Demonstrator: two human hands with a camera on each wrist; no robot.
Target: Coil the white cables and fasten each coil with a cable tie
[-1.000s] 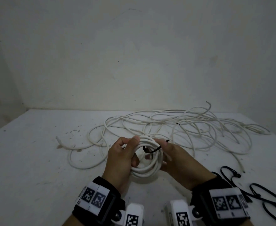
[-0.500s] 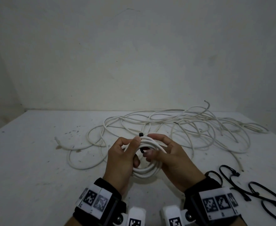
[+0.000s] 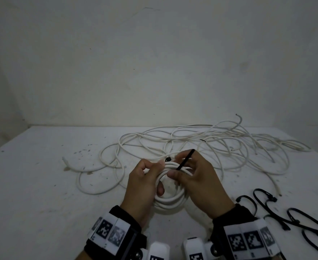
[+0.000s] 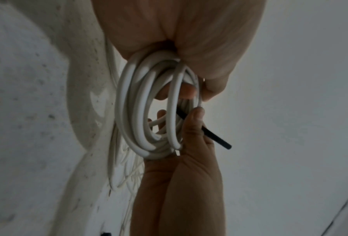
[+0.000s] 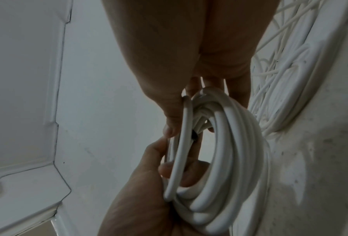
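Above the near edge of the tabletop (image 3: 41, 184), the person holds a finished white coil (image 3: 170, 196) upright between both hands, clear of the loose cables (image 3: 210, 143) tangled farther back, probably so that a tie can pass freely around the bundle. The left hand (image 3: 145, 184) grips the coil's left side, thumb through the middle and fingers (image 3: 159, 164) curled over the top, which keeps the turns stacked together. From the left wrist view the loops sit packed side by side, one cut end poking out at the bottom. The right hand (image 3: 195, 179) pinches a black cable tie (image 3: 185, 160) between thumb and forefinger at the top of the coil; the strap's free tail slants up and away, and its small head (image 3: 168, 158) sits just by the left fingertips. That suggests the strap is wrapped round the bundle and being fed or drawn through, though whether it has locked cannot be told. Both wrists angle inward, palms facing each other. Spare black ties (image 3: 278, 212) lie well apart to the right, within reach for later coils.
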